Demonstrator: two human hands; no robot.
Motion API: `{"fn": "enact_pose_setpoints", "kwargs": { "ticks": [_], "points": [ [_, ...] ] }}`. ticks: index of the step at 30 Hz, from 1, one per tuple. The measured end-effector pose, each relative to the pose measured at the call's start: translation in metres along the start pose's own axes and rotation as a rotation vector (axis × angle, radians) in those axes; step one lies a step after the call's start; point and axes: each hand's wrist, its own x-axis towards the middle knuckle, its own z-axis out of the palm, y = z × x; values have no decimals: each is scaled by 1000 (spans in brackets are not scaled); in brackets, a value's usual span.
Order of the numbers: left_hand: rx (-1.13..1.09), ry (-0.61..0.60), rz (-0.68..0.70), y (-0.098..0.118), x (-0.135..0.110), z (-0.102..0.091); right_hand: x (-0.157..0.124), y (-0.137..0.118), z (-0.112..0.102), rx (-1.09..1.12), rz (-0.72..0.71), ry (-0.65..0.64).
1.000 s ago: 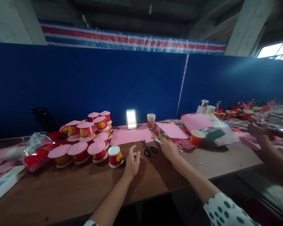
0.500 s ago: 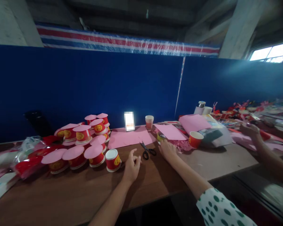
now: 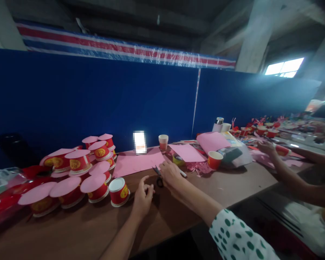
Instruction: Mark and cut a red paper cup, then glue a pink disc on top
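Scissors (image 3: 157,174): metal blades, plastic-looking handles. Pink sheet (image 3: 138,163): matt paper. Red cups (image 3: 118,196): smooth paper. Tabletop (image 3: 70,233): wood-look, smooth.

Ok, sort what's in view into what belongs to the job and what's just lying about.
Probably the job:
- scissors, partly hidden by the right hand
- bare upturned red cup, near the left hand
- disc-topped red cups
- flat pink sheet

Probably just lying about:
- silver-topped flask
- filled plastic bag
- dark object, far left

I view a dark-blue partition (image 3: 97,94), red-white-blue striped sheeting (image 3: 124,47) above, concrete pillar (image 3: 254,39) behind, bright window (image 3: 285,67) at right, brown tabletop (image 3: 56,234) below.
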Motion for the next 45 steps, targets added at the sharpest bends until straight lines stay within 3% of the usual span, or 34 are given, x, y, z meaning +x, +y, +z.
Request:
{"fn": "enact_pose_setpoints", "kwargs": {
  "ticks": [6,9,20,32,39,45],
  "points": [
    [25,-14,33,-3,1,1,3,62,0,-132,38,19],
    [36,-13,31,-3,0,1,2,77,-2,-169,17,7],
    [7,-15,5,-3,0,3,14,77,-12,-211,-28,-90],
    [11,24,24,-1,-1,2,6,76,-52,-180,-80,-122],
    [-7,46,33,-1,-1,2,13,90,-47,19,-11,-46],
    [-35,97,62,3,-2,1,-6,90,-40,370,148,76]
  ]
}}
